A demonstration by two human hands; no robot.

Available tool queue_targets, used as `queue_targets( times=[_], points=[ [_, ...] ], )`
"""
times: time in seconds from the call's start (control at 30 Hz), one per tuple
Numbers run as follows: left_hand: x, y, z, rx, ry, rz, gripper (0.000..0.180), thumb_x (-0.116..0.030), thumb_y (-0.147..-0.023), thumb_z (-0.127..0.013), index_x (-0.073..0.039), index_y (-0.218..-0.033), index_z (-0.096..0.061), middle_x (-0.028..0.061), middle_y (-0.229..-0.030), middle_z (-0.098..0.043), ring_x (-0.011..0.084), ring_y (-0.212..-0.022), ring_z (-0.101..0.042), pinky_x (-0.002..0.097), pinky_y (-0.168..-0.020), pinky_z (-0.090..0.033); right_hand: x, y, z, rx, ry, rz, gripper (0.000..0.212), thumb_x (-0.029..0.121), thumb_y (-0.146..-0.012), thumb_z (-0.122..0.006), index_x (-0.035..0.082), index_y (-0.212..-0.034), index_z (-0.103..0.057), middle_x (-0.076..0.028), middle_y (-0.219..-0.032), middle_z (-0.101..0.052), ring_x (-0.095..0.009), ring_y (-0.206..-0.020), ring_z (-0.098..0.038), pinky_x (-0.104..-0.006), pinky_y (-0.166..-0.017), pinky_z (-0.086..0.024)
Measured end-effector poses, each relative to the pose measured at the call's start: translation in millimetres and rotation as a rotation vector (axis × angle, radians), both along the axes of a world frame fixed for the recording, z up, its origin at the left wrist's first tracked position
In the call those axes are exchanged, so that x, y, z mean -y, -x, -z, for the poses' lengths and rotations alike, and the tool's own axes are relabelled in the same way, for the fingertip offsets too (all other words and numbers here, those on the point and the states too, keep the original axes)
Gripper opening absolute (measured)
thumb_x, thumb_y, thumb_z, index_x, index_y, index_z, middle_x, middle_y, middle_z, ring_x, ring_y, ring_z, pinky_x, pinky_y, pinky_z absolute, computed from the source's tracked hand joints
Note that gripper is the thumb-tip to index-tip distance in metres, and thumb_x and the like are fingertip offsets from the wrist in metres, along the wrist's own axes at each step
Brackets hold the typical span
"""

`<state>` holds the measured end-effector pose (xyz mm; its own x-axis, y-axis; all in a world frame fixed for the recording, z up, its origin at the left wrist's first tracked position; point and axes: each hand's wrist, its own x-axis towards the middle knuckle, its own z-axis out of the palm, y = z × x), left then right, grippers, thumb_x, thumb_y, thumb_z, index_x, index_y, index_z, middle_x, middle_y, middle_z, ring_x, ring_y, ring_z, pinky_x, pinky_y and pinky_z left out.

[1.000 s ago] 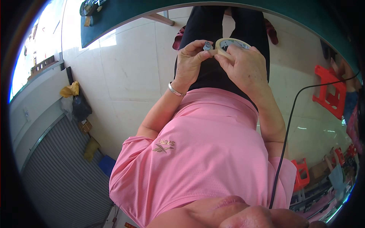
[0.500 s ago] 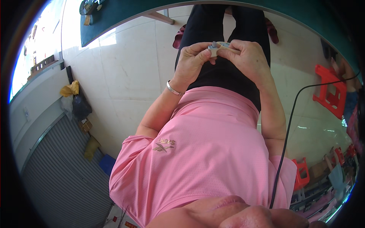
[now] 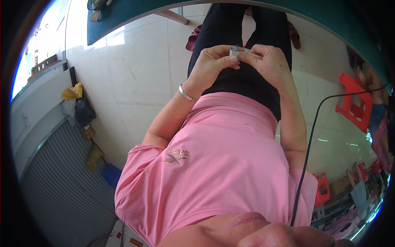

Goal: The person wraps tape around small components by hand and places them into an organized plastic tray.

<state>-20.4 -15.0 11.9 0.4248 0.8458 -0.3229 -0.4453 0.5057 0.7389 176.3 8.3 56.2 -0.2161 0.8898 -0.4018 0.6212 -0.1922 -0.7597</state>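
Over my lap, both hands meet around a small whitish block with a grey knob on top (image 3: 234,53). My left hand (image 3: 210,62), with a silver bracelet on its wrist, pinches the block from the left between thumb and fingers. From the other side my right hand (image 3: 269,61) closes in, its thumb against the block. A pale flat piece (image 3: 247,50) shows between the right fingers. Whether it is joined to the block, I cannot tell. The fingers hide much of both.
A green table (image 3: 135,14) curves across the far side, with a roll of tape (image 3: 94,5) at its left end. Red stools (image 3: 354,105) and another person's arm (image 3: 376,80) are at the right. A black cable (image 3: 314,123) runs down beside my right arm. Bags (image 3: 84,111) lie at the left wall.
The block has turned slightly and moved a little right between my fingers. My right thumb now covers more of it, and less of the pale flat piece shows.
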Motion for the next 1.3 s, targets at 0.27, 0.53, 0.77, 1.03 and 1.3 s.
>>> queue_targets(
  times=[0.27, 0.53, 0.77, 1.03, 1.3],
  points=[
    [1.8, -1.1, -3.9, -0.131, -0.023, -0.063, 0.041, 0.002, -0.083, -0.072, 0.008, -0.121, -0.056, 0.0115, -0.103, -0.068, 0.0166, -0.091, -0.067, 0.0280, -0.085, -0.056, -1.2, -4.1, 7.0, 0.072, -0.060, -0.027, 0.042, 0.046, -0.083, -0.072, 0.005, -0.074, -0.068, -0.009, -0.056, -0.057, -0.022, -0.054, -0.057, -0.0348, -0.055, -0.042],
    [-1.6, -1.7, -21.5, -0.202, -0.086, -0.035, 0.034, 0.002, -0.082, -0.073, 0.007, -0.114, -0.061, 0.0104, -0.100, -0.068, 0.0152, -0.090, -0.068, 0.0268, -0.085, -0.057, -1.7, -15.5, 28.4, -0.449, 0.230, 0.060, 0.031, 0.036, -0.082, -0.078, 0.008, -0.075, -0.068, 0.006, -0.058, -0.051, -0.004, -0.054, -0.045, -0.0205, -0.051, -0.033],
    [-0.8, -4.8, -27.6, -0.295, -0.152, -0.017, 0.036, 0.003, -0.079, -0.076, 0.007, -0.112, -0.061, 0.0106, -0.094, -0.069, 0.0147, -0.088, -0.068, 0.0258, -0.083, -0.057, 2.0, -19.8, 44.1, -0.582, 0.256, 0.050, 0.030, 0.034, -0.082, -0.078, 0.008, -0.076, -0.067, 0.005, -0.059, -0.051, -0.004, -0.055, -0.045, -0.0196, -0.052, -0.033],
    [1.4, -1.8, -20.0, -0.244, -0.120, -0.012, 0.037, 0.000, -0.080, -0.076, 0.007, -0.113, -0.061, 0.0102, -0.096, -0.068, 0.0140, -0.087, -0.067, 0.0256, -0.081, -0.057, 6.1, -8.8, 31.0, -0.423, 0.217, 0.078, 0.031, 0.033, -0.082, -0.078, 0.006, -0.075, -0.066, 0.006, -0.060, -0.052, -0.005, -0.056, -0.045, -0.0217, -0.052, -0.034],
    [8.0, -9.6, -7.8, -0.270, -0.044, -0.071, 0.030, -0.009, -0.091, -0.067, 0.003, -0.118, -0.062, 0.0073, -0.102, -0.068, 0.0112, -0.093, -0.063, 0.0232, -0.085, -0.053, 13.9, -2.0, 8.6, -0.128, 0.013, 0.085, 0.037, 0.035, -0.082, -0.078, 0.001, -0.075, -0.066, 0.001, -0.057, -0.048, -0.008, -0.056, -0.039, -0.0259, -0.052, -0.033]
  ],
)
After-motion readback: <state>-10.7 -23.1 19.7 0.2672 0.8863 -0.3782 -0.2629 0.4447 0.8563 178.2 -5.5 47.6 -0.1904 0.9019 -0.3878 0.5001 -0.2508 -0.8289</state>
